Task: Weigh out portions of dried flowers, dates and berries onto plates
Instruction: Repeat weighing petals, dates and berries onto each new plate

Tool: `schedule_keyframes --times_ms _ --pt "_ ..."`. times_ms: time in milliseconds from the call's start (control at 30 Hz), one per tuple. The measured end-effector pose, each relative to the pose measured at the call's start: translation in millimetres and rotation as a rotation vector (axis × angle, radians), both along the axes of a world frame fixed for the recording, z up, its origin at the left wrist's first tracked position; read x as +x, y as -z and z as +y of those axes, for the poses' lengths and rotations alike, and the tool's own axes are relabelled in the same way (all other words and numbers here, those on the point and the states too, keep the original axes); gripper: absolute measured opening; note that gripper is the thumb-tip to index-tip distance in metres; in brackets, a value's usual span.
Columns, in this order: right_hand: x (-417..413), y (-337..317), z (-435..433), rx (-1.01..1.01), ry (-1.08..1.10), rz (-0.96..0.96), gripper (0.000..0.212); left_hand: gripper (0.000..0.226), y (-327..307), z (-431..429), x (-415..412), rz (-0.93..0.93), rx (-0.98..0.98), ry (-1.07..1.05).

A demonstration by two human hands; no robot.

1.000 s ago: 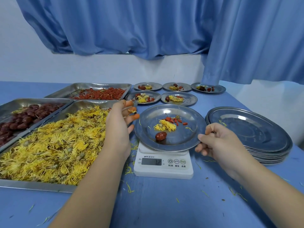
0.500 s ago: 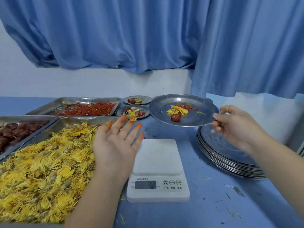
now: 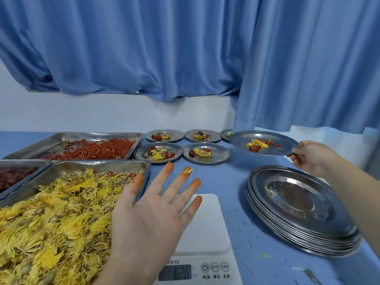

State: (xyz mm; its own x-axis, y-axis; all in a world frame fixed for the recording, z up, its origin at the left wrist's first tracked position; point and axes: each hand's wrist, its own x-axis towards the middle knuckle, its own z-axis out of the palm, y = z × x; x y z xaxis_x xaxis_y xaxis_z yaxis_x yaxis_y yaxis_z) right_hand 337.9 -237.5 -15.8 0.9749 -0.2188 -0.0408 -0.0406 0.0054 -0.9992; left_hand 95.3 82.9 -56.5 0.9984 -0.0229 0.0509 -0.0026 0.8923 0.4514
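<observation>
Pinches the filled plate [image 3: 273, 138] by its right rim in the right hand [image 3: 310, 156], level, over the far right edge of the table [image 3: 226, 177], just right of the nearer row of served plates [image 3: 221, 154]. Holds the left hand [image 3: 152, 219] spread and empty above the scale [image 3: 207, 223], farther off.

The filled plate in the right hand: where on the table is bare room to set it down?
Bare blue table lies right of the nearer row's second plate, behind the plate stack, just under the held plate. A smaller strip runs between that row and the scale. The left is crowded with trays.
</observation>
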Motion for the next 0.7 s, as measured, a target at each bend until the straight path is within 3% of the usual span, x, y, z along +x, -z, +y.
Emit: schedule_keyframes --times_ms 300,700 --pt "37 18 -6 -0.141 0.054 0.171 0.027 0.065 -6 -1 5 -0.003 0.017 0.052" --pt "66 20 16 -0.113 0.042 0.241 0.020 0.071 -6 2 9 -0.018 -0.015 0.080"
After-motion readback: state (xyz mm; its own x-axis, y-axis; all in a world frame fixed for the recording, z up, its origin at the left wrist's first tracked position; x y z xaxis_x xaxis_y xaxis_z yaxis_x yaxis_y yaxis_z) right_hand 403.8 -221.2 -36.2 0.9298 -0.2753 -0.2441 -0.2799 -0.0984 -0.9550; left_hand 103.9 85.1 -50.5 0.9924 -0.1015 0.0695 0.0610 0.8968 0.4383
